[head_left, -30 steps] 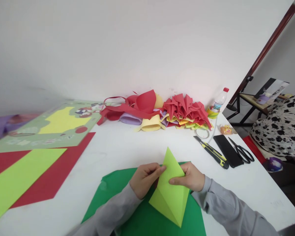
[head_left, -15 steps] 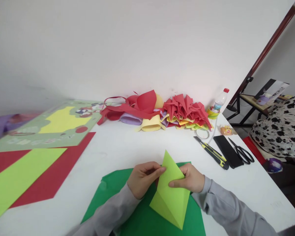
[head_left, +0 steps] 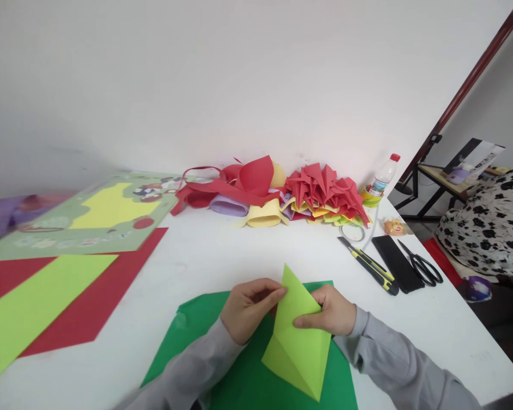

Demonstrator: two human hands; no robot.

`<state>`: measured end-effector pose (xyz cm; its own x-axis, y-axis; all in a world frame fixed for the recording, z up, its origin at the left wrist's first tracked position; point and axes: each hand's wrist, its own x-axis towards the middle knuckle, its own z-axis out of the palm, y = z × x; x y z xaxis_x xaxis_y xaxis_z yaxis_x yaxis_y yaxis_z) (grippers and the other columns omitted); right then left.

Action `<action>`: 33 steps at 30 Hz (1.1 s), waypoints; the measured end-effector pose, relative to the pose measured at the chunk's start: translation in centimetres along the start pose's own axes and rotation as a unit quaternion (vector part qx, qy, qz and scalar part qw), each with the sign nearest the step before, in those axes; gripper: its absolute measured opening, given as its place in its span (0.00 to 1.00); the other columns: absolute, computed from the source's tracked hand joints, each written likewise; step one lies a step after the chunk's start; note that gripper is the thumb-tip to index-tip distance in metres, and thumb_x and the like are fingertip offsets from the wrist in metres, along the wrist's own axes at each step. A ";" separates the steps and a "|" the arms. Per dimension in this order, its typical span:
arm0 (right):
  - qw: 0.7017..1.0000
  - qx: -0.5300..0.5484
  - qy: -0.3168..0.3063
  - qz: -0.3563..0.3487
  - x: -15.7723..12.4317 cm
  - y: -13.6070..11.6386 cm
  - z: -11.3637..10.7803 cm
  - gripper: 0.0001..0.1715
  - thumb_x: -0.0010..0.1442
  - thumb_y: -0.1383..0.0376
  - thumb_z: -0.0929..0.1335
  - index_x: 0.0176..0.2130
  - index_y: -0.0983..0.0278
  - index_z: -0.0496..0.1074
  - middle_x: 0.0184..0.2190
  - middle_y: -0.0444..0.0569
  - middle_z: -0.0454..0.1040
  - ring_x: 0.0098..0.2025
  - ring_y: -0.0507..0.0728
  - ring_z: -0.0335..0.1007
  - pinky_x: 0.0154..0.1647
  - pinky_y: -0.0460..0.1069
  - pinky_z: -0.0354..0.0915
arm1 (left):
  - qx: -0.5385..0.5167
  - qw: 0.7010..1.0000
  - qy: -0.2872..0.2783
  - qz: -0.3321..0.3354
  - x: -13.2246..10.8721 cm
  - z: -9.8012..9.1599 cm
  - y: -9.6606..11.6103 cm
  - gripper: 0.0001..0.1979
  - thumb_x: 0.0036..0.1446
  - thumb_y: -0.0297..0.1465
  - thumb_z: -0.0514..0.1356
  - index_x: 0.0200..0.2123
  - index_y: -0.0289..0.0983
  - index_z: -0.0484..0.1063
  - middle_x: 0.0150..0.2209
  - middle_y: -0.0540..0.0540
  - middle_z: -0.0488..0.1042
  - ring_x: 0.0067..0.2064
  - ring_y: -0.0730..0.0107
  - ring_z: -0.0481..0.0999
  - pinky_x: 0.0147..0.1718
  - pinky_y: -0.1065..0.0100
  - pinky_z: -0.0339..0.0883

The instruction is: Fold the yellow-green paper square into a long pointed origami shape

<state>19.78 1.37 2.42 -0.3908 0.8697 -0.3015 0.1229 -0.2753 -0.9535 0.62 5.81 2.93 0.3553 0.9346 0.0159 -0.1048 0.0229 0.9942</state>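
A folded lime-green sheet of paper (head_left: 297,341) is held up between both hands, creased, with one corner pointing away from me. My left hand (head_left: 250,310) pinches its left edge near the top corner between thumb and fingers. On the other side my right hand (head_left: 331,312) grips it, thumb lying across the front and the fingers hidden behind. Below the hands, a large dark green sheet (head_left: 243,376) lies on the white table (head_left: 222,250).
Red and lime-green sheets (head_left: 64,296) lie at the left beside a printed board (head_left: 106,239). Along the wall are rolled paper (head_left: 263,213) and red folded paper pieces (head_left: 316,188). A utility knife (head_left: 370,265), a black case (head_left: 395,262), scissors (head_left: 423,266) and a bottle (head_left: 385,176) stand or lie at right.
The lime-green paper has tilted very slightly, its top corner shifting a little left. Both hands keep their hold in almost the same place.
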 end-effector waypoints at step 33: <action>0.990 -0.142 -0.016 -0.008 -0.4 -0.4 0.1 0.25 0.46 0.49 0.73 0.31 0.70 0.80 0.26 0.50 0.77 0.26 0.54 0.72 0.24 0.46 0.66 | -0.038 0.996 0.074 0.028 0.0 -0.8 0.8 0.09 0.50 0.36 0.65 0.28 0.35 0.74 0.17 0.52 0.72 0.18 0.75 0.69 0.20 0.74 0.66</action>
<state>19.75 1.07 2.93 -0.4238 0.8580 -0.2901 0.3655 -0.1311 -0.9215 -0.18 6.11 3.68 0.2068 0.9771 0.0506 -0.1930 -0.0099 0.9812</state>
